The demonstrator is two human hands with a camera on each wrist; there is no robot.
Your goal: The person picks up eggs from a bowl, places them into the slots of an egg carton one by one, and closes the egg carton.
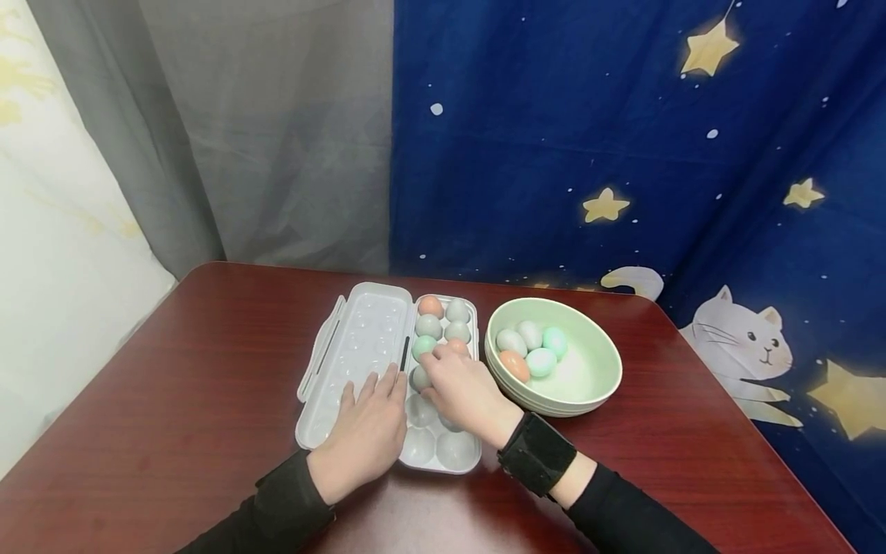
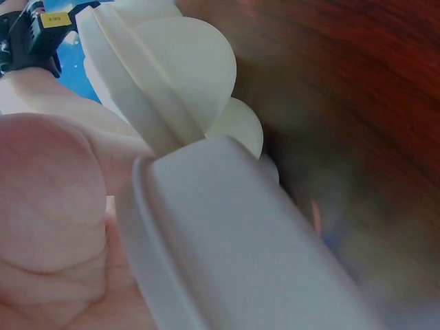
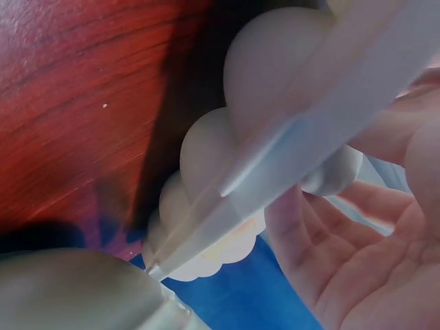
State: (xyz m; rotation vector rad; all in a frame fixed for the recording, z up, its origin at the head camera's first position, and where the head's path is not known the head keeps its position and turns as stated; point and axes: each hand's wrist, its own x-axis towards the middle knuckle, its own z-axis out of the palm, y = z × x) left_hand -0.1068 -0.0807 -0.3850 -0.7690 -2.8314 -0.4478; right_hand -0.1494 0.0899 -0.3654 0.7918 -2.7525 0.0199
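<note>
A grey egg (image 1: 420,378) is pinched between the thumb and fingers of the right hand (image 1: 471,396), at the left-hand column of a white egg carton (image 1: 455,452); whether it already rests fully in its cup cannot be told. Beyond those fingers the carton holds more eggs in two columns: an orange egg (image 1: 430,306) and a grey one at the far end, two grey ones behind each other's row, then a mint egg (image 1: 424,346) beside another orange one, partly covered by the hand. The rounded cups at the near end show bare. The carton's lid (image 1: 377,308) lies opened flat to the left, a narrow flap (image 1: 321,348) along its outer edge. The left hand (image 1: 370,427) is spread over the lid's near part — fingers extended, tips near the hinge side. Just right of the carton stands a pale green bowl (image 1: 584,373), with two grey eggs, two mint ones and an orange one gathered toward its left side. Everything sits on a reddish-brown tabletop (image 1: 228,369). A black strap (image 1: 536,454) circles the right wrist; behind hang a grey curtain (image 1: 291,138) and a blue curtain (image 1: 512,154) — printed with stars and a white cat.
</note>
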